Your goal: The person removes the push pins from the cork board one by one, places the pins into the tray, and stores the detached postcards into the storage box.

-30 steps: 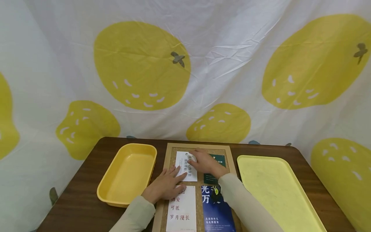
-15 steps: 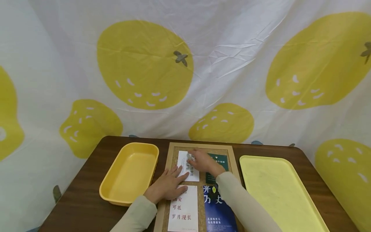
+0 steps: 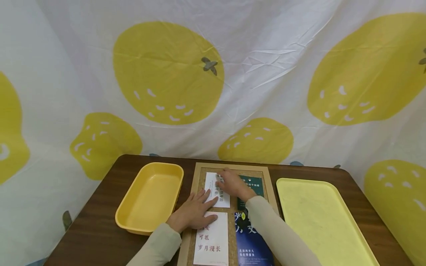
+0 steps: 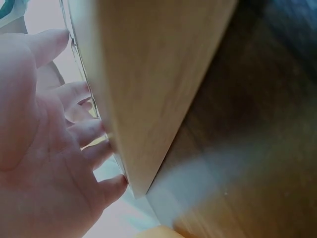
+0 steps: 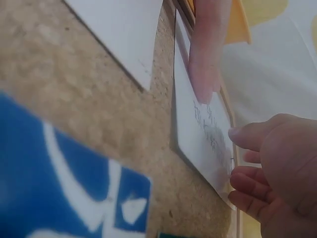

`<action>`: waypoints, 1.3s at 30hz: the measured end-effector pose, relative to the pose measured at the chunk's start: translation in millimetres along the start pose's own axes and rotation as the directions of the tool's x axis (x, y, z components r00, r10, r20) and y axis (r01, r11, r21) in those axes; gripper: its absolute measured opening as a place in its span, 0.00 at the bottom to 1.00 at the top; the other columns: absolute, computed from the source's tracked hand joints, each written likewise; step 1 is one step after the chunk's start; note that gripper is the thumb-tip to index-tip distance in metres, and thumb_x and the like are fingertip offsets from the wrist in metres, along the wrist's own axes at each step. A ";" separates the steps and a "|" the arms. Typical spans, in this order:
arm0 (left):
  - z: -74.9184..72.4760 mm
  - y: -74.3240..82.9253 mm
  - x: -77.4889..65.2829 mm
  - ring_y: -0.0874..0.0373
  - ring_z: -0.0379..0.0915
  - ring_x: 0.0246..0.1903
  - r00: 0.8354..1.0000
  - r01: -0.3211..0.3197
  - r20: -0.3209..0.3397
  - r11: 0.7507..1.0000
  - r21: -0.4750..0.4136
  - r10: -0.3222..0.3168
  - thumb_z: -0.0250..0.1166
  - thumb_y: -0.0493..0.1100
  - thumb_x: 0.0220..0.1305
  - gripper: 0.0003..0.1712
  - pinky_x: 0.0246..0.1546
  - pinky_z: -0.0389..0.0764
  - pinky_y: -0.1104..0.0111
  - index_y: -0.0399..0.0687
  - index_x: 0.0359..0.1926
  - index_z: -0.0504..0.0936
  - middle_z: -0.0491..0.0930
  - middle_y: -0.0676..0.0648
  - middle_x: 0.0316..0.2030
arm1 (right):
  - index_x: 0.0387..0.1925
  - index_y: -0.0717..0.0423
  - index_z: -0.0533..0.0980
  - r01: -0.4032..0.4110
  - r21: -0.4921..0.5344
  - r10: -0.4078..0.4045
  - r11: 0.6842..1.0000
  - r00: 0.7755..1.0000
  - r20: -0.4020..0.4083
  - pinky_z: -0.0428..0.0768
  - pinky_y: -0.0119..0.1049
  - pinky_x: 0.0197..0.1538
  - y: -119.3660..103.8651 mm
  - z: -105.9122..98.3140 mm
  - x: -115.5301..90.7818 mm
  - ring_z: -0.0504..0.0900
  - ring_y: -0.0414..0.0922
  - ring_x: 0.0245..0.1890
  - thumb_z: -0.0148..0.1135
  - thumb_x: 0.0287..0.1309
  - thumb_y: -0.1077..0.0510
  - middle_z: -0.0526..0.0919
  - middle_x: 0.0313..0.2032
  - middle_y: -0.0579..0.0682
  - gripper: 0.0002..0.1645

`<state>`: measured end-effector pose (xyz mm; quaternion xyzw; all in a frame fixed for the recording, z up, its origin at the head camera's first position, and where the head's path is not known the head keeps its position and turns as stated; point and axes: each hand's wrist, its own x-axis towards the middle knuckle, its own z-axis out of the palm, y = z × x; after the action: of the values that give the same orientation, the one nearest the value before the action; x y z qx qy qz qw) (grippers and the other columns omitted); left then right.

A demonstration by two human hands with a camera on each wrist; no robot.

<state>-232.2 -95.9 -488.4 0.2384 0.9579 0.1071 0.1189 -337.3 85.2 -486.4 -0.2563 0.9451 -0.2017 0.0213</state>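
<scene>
A wood-framed cork board (image 3: 188,244) bears several printed cards. My left hand (image 3: 195,212) lies with straight, spread fingers across the upper left white card (image 3: 226,203) and the lower left white card (image 3: 213,255). In the left wrist view, the left fingers (image 4: 86,131) reach over the board's side edge. At the top of the upper left card is my right hand (image 3: 233,184), its thumb and loosely bent fingertips apart. In the right wrist view, a tiny dark pin-like bit (image 5: 232,159) shows on the card between the right thumb (image 5: 247,135) and fingers.
A dark green card (image 3: 254,183) sits upper right on the board, with a small shiny pin near its top; a blue card (image 3: 254,247) is below. A deep yellow tray (image 3: 149,199) stands left, a flat pale yellow tray (image 3: 316,218) right, on the dark wooden table (image 3: 100,221).
The whole view shifts slightly to the right. Both hands stay almost where they were on the board; the right fingers make only small movements at the top of the white card.
</scene>
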 end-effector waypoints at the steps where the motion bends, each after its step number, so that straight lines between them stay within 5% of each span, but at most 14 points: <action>1: -0.1 0.1 -0.1 0.47 0.41 0.77 1.000 0.003 0.001 1.000 -0.001 -0.003 0.51 0.65 0.71 0.37 0.74 0.48 0.47 0.61 0.76 0.61 0.51 0.45 0.77 | 0.62 0.62 0.74 -0.003 0.008 0.003 1.000 1.000 -0.004 0.79 0.51 0.57 -0.1 0.3 1.0 0.80 0.55 0.52 0.63 0.66 0.55 0.77 0.55 0.60 0.26; 19: -4.2 2.4 0.4 0.48 0.40 0.77 0.999 0.021 0.036 1.000 -0.011 -0.020 0.54 0.67 0.68 0.40 0.75 0.47 0.48 0.61 0.75 0.61 0.50 0.45 0.77 | 0.44 0.60 0.83 -0.057 0.266 0.095 0.962 0.987 -0.130 0.77 0.40 0.39 7.4 11.1 13.1 0.74 0.43 0.33 0.65 0.62 0.62 0.79 0.34 0.49 0.09; 29: -6.9 3.3 -0.7 0.48 0.39 0.77 0.998 0.037 0.052 0.999 -0.028 -0.035 0.57 0.67 0.66 0.41 0.75 0.46 0.48 0.61 0.76 0.61 0.49 0.45 0.78 | 0.41 0.56 0.83 -0.174 0.357 0.229 0.918 0.966 -0.117 0.77 0.39 0.40 4.8 12.8 16.2 0.75 0.44 0.34 0.64 0.63 0.60 0.80 0.34 0.48 0.07; 39: -6.5 4.8 -1.6 0.48 0.40 0.77 0.998 0.033 0.046 0.999 -0.033 -0.031 0.58 0.67 0.65 0.42 0.75 0.46 0.48 0.60 0.75 0.62 0.49 0.44 0.78 | 0.40 0.56 0.84 -0.193 0.423 0.273 0.885 0.952 -0.136 0.79 0.41 0.43 9.6 15.6 16.7 0.77 0.44 0.36 0.67 0.61 0.61 0.83 0.35 0.49 0.06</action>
<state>-230.6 -93.5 -480.7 0.2234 0.9567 0.1159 0.1465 -354.1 78.8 -503.4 -0.1099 0.9043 -0.4124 0.0068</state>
